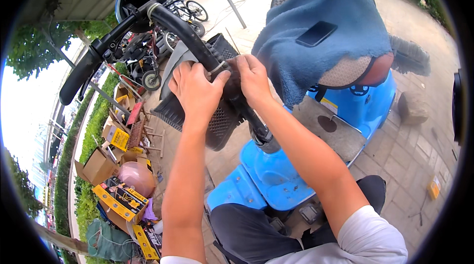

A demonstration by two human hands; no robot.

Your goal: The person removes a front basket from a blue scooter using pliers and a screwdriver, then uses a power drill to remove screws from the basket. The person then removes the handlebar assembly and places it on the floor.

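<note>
Up close, both bare forearms rise from the lower edge and meet at the black steering column (195,34) of a blue electric scooter (269,180). The left hand (195,88) lies palm-down over the column just where a pale band or tie (217,69) circles it, its fingers pressed together and curled over the top edge of the black mesh basket (217,121), the thumb stretched out toward the band. The right hand (253,79) comes in from the other side, wrist bent, its fingers bunched together and pinching at the same spot beside the band; what sits between the fingertips is too small to tell. The two hands almost touch at the thumbs. The basket hangs against the column below the hands, tilted. Above them, the column runs up to the black handlebar (106,49). Just right of the right hand, a blue towel (326,32) drapes the scooter's seat, with a black phone (316,34) lying on it. Cardboard boxes (111,175) crowd the paved ground to the left.
</note>
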